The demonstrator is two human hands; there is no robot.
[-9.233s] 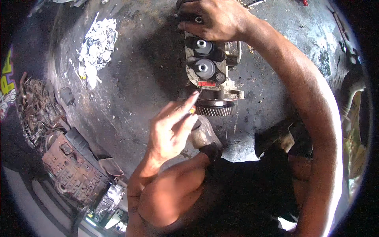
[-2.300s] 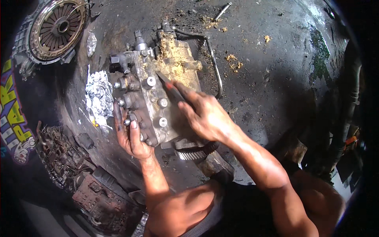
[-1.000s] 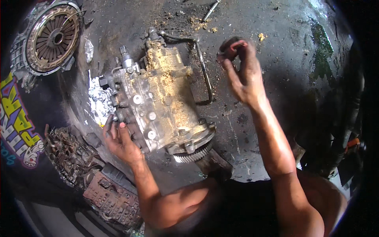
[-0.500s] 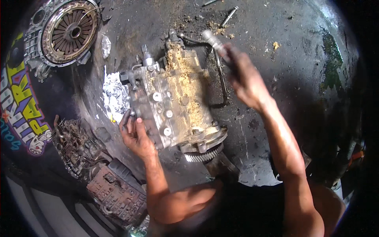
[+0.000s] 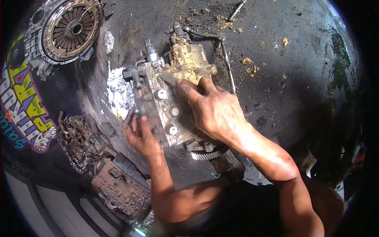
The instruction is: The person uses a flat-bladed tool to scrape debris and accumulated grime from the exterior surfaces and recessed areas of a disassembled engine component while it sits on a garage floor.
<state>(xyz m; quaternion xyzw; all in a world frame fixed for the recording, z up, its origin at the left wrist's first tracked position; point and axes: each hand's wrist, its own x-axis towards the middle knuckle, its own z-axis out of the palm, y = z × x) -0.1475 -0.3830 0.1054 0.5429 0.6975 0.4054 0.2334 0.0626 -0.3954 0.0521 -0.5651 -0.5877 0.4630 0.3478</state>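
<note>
A large metal fuel injection pump (image 5: 160, 114) lies before me, its top caked with tan sawdust-like grit. My left hand (image 5: 144, 136) is closed at its lower left side, the thumb up against the housing and the fingers curled beside it. Over the middle of the pump, my right hand (image 5: 215, 106) grips a flat grey hand tool (image 5: 169, 79). Its tip rests on or just above the gritty top; whether it is a scraper or a brush I cannot tell. A toothed gear (image 5: 207, 154) shows at the pump's near end.
The dark, greasy surface (image 5: 276, 94) bears clumps of grit (image 5: 249, 67) and a bolt (image 5: 237, 10). A thin metal pipe (image 5: 228, 65) runs right of the pump. Crumpled foil (image 5: 117, 91) lies left, with a clutch assembly (image 5: 75, 29) far left and a rusty engine part (image 5: 118, 185) near left.
My right hand has swung from the right, off the pump, leftward and down onto its top with the tool. My left hand keeps its place at the pump's side.
</note>
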